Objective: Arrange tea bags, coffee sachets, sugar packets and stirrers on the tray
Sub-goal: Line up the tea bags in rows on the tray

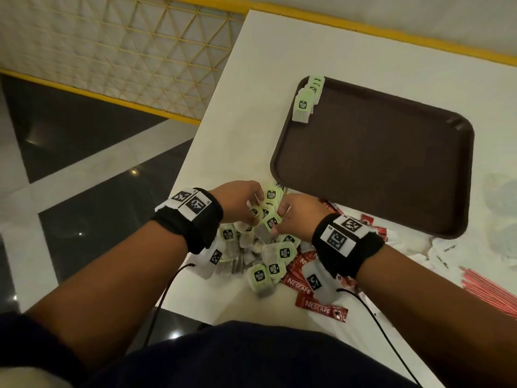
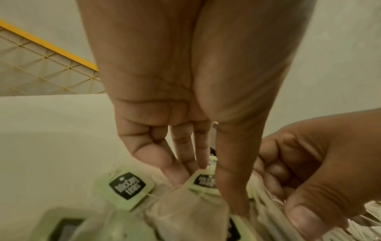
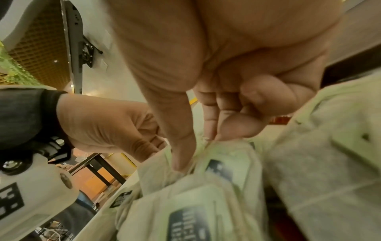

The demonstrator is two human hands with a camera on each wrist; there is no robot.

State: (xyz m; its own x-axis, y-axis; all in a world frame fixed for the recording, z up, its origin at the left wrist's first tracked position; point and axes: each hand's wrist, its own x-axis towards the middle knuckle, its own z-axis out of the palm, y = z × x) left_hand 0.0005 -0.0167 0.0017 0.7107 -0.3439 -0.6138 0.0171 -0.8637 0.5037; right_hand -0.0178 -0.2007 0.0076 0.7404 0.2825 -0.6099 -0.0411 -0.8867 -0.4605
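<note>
A pile of green-tagged tea bags [image 1: 260, 253] lies on the white table [image 1: 251, 121] near its front edge, and both hands are in it. My left hand [image 1: 253, 211] pinches a tea bag [image 2: 203, 179] between thumb and fingers [image 2: 181, 172]. My right hand [image 1: 277, 223] pinches another tea bag [image 1: 272, 222] by its top edge, thumb against curled fingers [image 3: 230, 124]. A brown tray [image 1: 372, 152] lies beyond the hands. A short row of tea bags [image 1: 305, 103] stands at its far left corner. Red Nescafe sachets [image 1: 307, 292] lie under my right wrist.
Red stirrers [image 1: 489, 289] lie at the right edge of the table. White packets and crumpled plastic [image 1: 453, 247] sit right of the tray's near corner. The table's left edge drops to a dark tiled floor [image 1: 84, 163]. A yellow mesh screen [image 1: 126, 51] stands at the far left.
</note>
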